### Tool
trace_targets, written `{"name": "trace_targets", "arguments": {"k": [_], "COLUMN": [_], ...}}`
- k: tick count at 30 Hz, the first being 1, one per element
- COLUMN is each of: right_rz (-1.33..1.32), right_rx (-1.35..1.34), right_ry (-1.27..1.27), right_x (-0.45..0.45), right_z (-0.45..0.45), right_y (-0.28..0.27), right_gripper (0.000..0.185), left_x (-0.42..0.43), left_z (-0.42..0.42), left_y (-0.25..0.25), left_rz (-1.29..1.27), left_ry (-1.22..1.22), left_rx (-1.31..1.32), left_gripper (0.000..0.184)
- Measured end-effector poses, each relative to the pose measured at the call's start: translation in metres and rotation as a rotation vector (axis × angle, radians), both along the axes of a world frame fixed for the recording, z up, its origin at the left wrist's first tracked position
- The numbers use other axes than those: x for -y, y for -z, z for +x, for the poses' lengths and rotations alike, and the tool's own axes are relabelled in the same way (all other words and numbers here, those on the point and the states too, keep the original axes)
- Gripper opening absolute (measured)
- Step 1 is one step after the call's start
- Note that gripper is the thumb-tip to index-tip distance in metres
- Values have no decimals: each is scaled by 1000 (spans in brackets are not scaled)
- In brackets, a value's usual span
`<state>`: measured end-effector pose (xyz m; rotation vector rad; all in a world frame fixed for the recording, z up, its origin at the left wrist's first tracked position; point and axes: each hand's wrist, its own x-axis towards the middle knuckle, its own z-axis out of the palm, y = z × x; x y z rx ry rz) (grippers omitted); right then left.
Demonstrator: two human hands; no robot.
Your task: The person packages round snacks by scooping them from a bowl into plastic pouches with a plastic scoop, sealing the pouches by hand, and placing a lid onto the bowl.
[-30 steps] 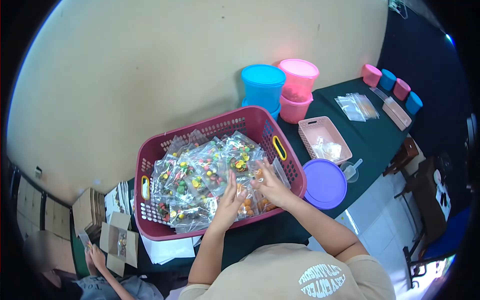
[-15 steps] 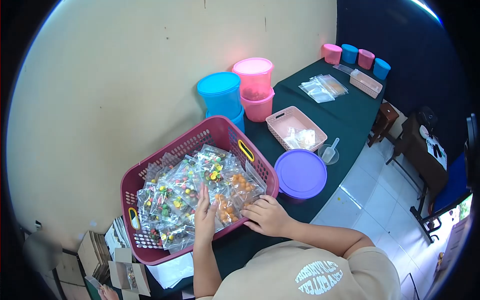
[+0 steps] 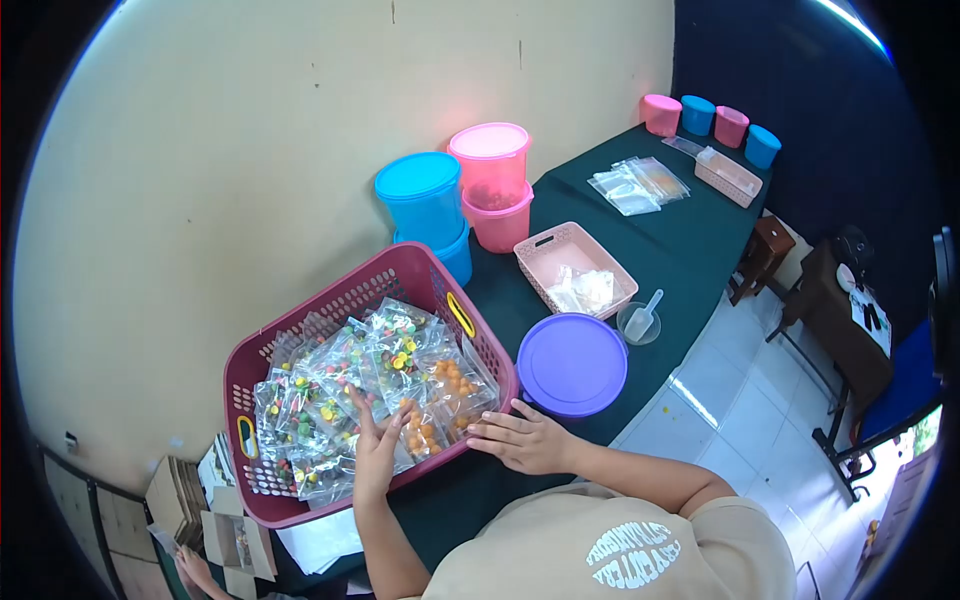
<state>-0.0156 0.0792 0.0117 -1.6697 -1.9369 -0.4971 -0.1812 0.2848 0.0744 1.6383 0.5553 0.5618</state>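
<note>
A maroon basket (image 3: 375,270) with yellow handles is full of clear bags (image 3: 335,380) of red, green and yellow pieces. At its right end lie bags of orange balls (image 3: 450,385). My left hand (image 3: 375,448) is over the basket's near side, thumb and fingers spread, beside the orange bags, holding nothing that shows. Just outside the near right corner is my right hand (image 3: 522,440), its fingers stretched toward the rim and apart, with nothing in them.
Right of the basket are a purple-lidded tub (image 3: 572,365), a pink tray (image 3: 620,300) and a scoop in a cup (image 3: 640,322). Blue (image 3: 420,200) and pink tubs (image 3: 497,170) stand behind. Another person's hand (image 3: 195,572) is at lower left, near an open carton (image 3: 225,530).
The view has swung to the right. My hands have drawn apart, and my right hand has gone from over the bags to outside the basket's near right corner.
</note>
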Motion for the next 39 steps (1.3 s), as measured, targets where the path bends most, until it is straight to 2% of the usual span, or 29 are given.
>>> {"name": "trace_targets", "arguments": {"k": [2, 3, 5, 7, 9, 10, 11, 12, 13, 15, 17, 18, 19, 20, 22, 23, 25, 27, 28, 29, 32, 35, 37, 39], "right_rz": [-208, -199, -283, -323, -265, -257, -261, -230, -299, -330, -468, -464, -456, -481, -680, -697, -852, -714, -626, -627, -468, -321, -284, -23], "right_rx": [-228, -323, -636, -765, -875, -972, -1054, -1065, -1126, -1038, -844, -699, -549, -540, -203, -174, -374, -284, -246, -252, -383, -445, -493, -941], "right_ry": [-118, -191, -365, -192, 3, 98, 150, 203, 296, 336, 455, 450, 439, 407, 648, 602, 704, 717, 694, 684, 592, 580, 589, 586], "right_x": [15, 25, 40, 59, 68, 68, 69, 67, 66, 64, 50, 42, 32, 25, 12, 7, 0, -2, 1, -2, 5, 2, 3, 1], "right_z": [5, 12, 40, 79, 125, 153, 182, 209, 238, 295, 331, 352, 370, 374, 383, 391, 397, 393, 388, 390, 393, 394, 399, 419], "right_y": [-24, -42, -44, -57, -50, -39, -31, -14, 1, 46, 61, 84, 105, 110, 119, 127, 144, 145, 141, 144, 143, 150, 161, 208], "right_gripper": [52, 42, 26, 19, 19, 20, 22, 17, 18, 24, 28, 38, 48, 48, 71, 71, 85, 83, 64, 64, 29, 26, 24, 25], "left_x": [-1, -2, -1, 3, 0, 2, 2, 15, 22, 42, 81, 93, 100, 103, 96, 96, 95, 99, 99, 97, 97, 98, 97, 94], "left_z": [-1, -2, -1, 1, 1, 0, -3, 10, 18, 40, 75, 86, 96, 100, 97, 96, 97, 96, 98, 100, 104, 102, 102, 98], "left_y": [0, 1, 2, -7, -2, 3, 5, 4, 10, 28, 8, -3, -15, -22, -7, -7, -11, -18, -18, -17, -21, -15, -14, -8], "left_rz": [34, 50, 72, 87, 163, 237, 413, 424, 506, 376, 509, 501, 501, 477, 535, 539, 495, 485, 481, 479, 478, 463, 550, 563], "left_ry": [0, 8, 16, -86, -298, -437, -590, -771, -866, -933, -748, -771, -708, -631, -727, -757, -754, -732, -723, -703, -723, -756, -788, -818], "left_rx": [-37, -101, -222, -313, -261, -111, -153, 42, 130, 166, -170, -192, -508, -819, -727, -675, -718, -760, -780, -794, -782, -748, -711, -714], "left_gripper": [82, 77, 69, 64, 55, 50, 46, 40, 34, 32, 36, 36, 38, 41, 43, 43, 44, 44, 44, 44, 43, 42, 39, 38]}}
